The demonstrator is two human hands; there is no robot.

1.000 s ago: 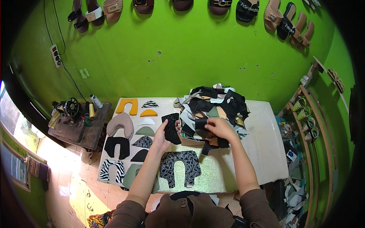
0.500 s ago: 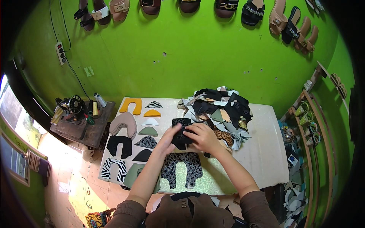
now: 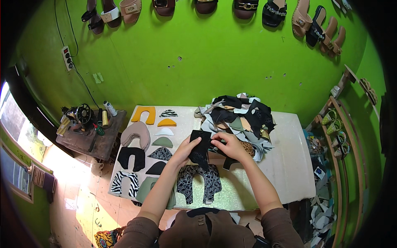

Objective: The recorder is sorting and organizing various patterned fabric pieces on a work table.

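Black piece (image 3: 199, 144): held up over the table (image 3: 285, 165), a little left of its middle.
Left hand (image 3: 184, 153): closed on the piece's left side, thumb on top.
Right hand (image 3: 228, 147): thumb and fingers drawn narrow at the piece's right edge; I cannot tell whether they pinch it.
Patterned horseshoe piece (image 3: 185, 182): flat by the near edge.
Scrap pile (image 3: 231, 115): heaped along the far edge, right of middle.
Yellow horseshoe piece (image 3: 144, 110): far left corner.
Zebra-striped horseshoe piece (image 3: 118, 184): near left corner.
Sewing machine (image 3: 82, 113): beyond the left edge.
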